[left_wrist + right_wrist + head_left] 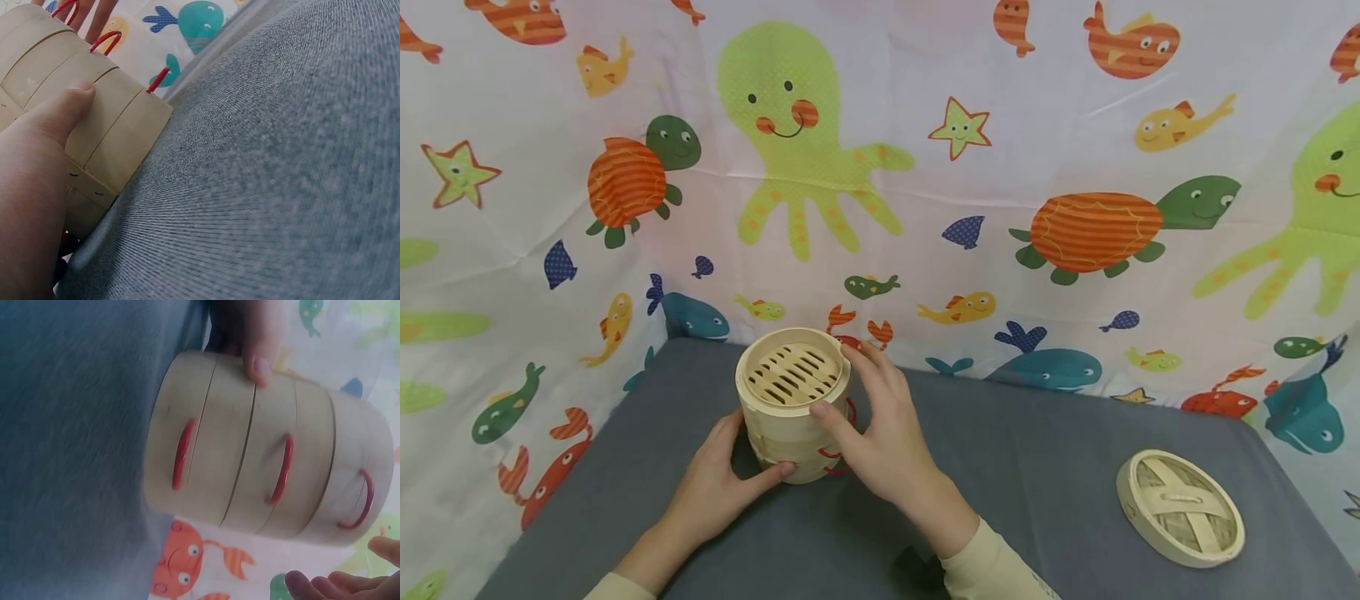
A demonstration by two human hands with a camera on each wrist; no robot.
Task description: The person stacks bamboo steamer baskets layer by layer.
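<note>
A round bamboo steamer (793, 442) of stacked tiers stands upright on the grey cloth. Slats with slots show inside its top tier, and red loops (282, 469) stick out from its side. My left hand (718, 475) grips the lower part from the left, its thumb (69, 106) lying across the wall near a seam; its other fingers are mostly hidden behind the stack. Beside the top tier is my right hand (883, 425), thumb and fingers spread near the rim. In the right wrist view its fingers (350, 584) appear apart from the wall.
A round bamboo lid (1180, 508) with crossed strips lies at the right on the grey cloth (1037, 467). Behind and at the left hangs a white curtain (895, 75) printed with sea animals. A small dark object (917, 568) sits under the right wrist.
</note>
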